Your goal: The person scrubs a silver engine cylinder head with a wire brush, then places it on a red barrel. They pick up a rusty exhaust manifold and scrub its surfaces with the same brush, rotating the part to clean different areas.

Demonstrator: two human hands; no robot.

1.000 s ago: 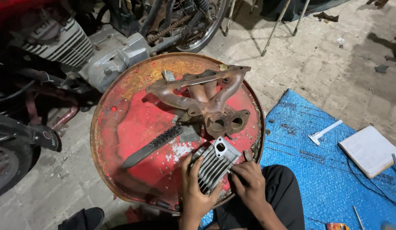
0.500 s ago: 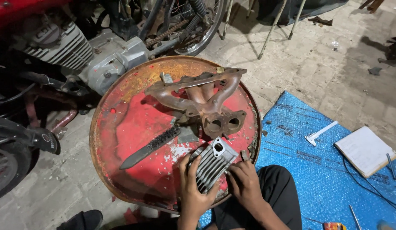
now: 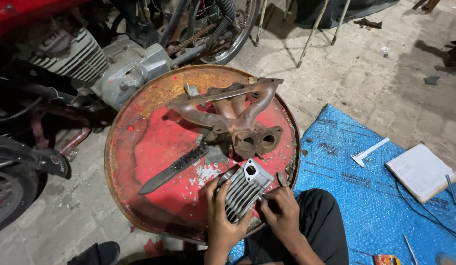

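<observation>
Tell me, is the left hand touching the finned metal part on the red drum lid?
Touching. The head view shows the left hand wrapped over the finned metal part, fingers lying across its ribs.

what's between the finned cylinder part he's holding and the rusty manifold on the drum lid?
Head view: almost nothing. Between the finned cylinder part and the rusty manifold lies a short strip of chipped red drum lid. The wire brush lies off to the left.

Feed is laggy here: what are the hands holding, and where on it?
Left hand grips the finned grey cylinder part across its fins; right hand touches its lower right edge.
</observation>
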